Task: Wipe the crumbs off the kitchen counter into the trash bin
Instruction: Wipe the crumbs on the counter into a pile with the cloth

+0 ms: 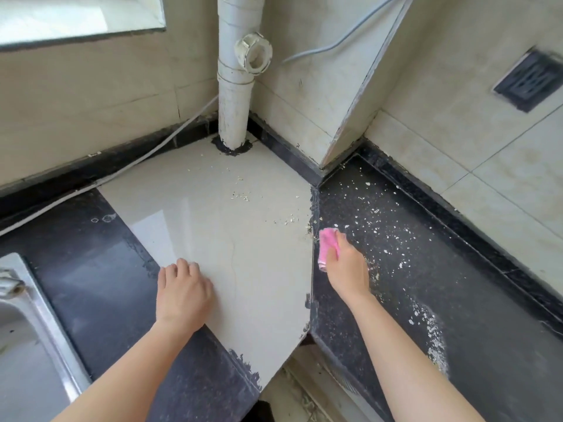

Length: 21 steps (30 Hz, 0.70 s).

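Note:
My right hand (347,266) presses a pink cloth (328,245) onto the black stone counter (475,300), right at the seam with the cream corner tile (213,226). Pale crumbs (377,214) lie scattered over the black counter beyond and to the right of the cloth, and a denser streak of crumbs (434,333) runs toward the front edge. A few crumbs (240,194) also dot the cream tile. My left hand (182,290) rests flat on the cream tile, fingers apart, holding nothing. No trash bin is in view.
A white drain pipe (234,86) rises from the back corner of the tile. A steel sink (27,324) sits at the left. A grey cable (146,153) runs along the back wall. A dark vent grille (530,80) is set in the right wall.

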Tool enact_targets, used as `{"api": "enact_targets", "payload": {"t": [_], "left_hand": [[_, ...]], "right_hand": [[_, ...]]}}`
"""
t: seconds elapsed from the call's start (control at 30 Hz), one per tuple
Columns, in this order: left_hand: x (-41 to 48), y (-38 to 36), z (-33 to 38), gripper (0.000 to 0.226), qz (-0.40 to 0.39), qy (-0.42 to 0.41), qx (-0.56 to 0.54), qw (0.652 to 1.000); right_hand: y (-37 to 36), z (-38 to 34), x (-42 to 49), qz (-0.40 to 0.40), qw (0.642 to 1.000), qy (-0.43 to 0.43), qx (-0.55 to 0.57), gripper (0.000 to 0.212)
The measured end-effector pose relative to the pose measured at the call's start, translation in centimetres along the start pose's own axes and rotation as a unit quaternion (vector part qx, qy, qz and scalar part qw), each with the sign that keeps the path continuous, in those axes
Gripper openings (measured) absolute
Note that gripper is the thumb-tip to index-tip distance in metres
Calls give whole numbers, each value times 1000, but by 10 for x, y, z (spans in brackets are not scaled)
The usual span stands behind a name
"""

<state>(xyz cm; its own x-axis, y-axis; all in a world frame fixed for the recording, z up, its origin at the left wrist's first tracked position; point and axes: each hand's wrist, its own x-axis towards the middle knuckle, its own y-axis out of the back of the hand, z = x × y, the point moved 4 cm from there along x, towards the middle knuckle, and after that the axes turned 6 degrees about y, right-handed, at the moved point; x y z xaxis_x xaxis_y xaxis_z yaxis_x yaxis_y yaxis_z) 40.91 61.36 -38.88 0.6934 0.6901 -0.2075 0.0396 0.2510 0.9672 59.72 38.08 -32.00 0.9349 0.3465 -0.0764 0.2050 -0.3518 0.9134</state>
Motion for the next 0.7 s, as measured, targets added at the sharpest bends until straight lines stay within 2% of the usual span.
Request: {"api": "enact_targets", "payload": {"t": [0.1,0.23,0.33,0.53,0.6,0.7], "left_hand": [[28,18,-14,30,64,4,-48,997],[73,21,-41,39,62,70,-85,992],[107,22,-61,39,80,131,-105,983],[170,24,-82,50,147,137,-105,974],[188,21,-85,55,165,145,-119,968],[201,22,-83,50,202,162,-147,955]], "right_hand": [[-30,-71,38,-46,995,74,51,48],[-86,-165,70,-124,975,172,69,48],[-126,-228,86,-167,949,257,73,48],[-184,-304,125,-169,917,359,41,42],[-195,-320,142,-153,908,389,38,34],[-195,-332,166,-113,916,384,35,27]]}}
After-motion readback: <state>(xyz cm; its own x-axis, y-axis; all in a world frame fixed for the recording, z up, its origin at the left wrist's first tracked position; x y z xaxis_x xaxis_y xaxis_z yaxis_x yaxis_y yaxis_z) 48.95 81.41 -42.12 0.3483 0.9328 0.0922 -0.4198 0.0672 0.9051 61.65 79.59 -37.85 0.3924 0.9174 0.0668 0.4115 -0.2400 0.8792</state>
